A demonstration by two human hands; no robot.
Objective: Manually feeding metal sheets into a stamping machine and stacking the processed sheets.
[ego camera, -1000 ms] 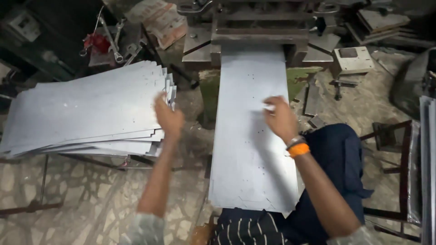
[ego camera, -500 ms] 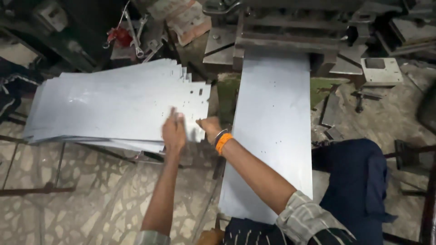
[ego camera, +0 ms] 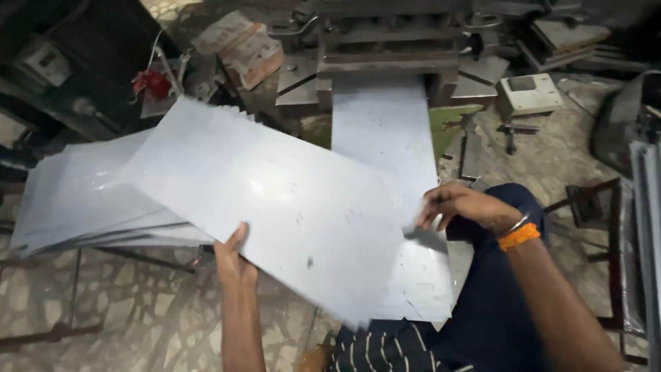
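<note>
The left hand (ego camera: 234, 265) grips the near edge of a large grey metal sheet (ego camera: 275, 203), thumb on top. The right hand (ego camera: 461, 205), with an orange wristband (ego camera: 519, 236), pinches the sheet's right edge. The sheet is held tilted in the air, between the stack of sheets (ego camera: 76, 207) on the left and a second sheet (ego camera: 389, 131) lying lengthwise beneath it. That second sheet's far end runs under the dark press machine (ego camera: 392, 48). A small white box (ego camera: 527, 93) sits at far right.
</note>
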